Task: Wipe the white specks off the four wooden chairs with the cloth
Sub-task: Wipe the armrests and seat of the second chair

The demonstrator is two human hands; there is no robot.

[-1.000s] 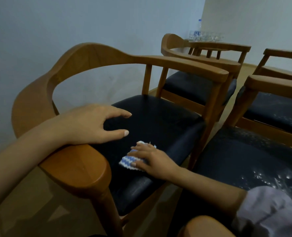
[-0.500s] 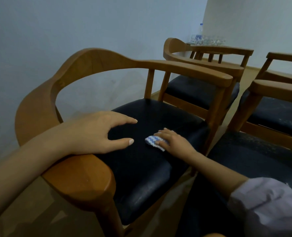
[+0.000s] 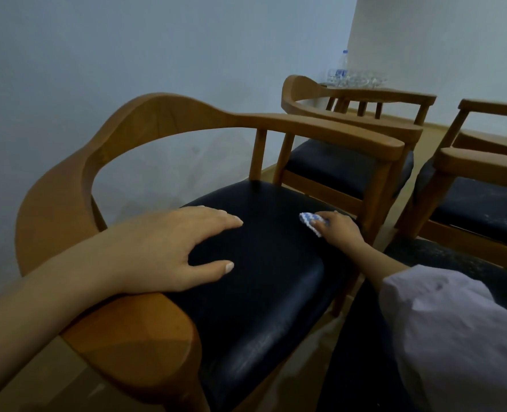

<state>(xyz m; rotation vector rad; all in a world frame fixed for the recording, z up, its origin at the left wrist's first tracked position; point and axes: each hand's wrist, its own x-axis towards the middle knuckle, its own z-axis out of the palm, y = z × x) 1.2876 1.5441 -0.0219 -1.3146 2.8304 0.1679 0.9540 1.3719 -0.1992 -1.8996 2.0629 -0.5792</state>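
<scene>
Wooden armchairs crowd close: a second chair (image 3: 377,126) stands just beyond the nearest chair (image 3: 157,114), and a third chair (image 3: 484,162) and a fourth seat (image 3: 454,257) lie to the right, their dark cushions faintly speckled white. A pale sleeve (image 3: 454,322) fills the near right corner. The blue-and-white zigzag cloth (image 3: 309,221), folded small, lies on the black seat (image 3: 261,278) by its far right edge, long side running diagonally from far left to near right. The right hand (image 3: 340,231) presses it with fingers laid over it. The left hand (image 3: 169,248) rests spread on the armrest, holding nothing.
</scene>
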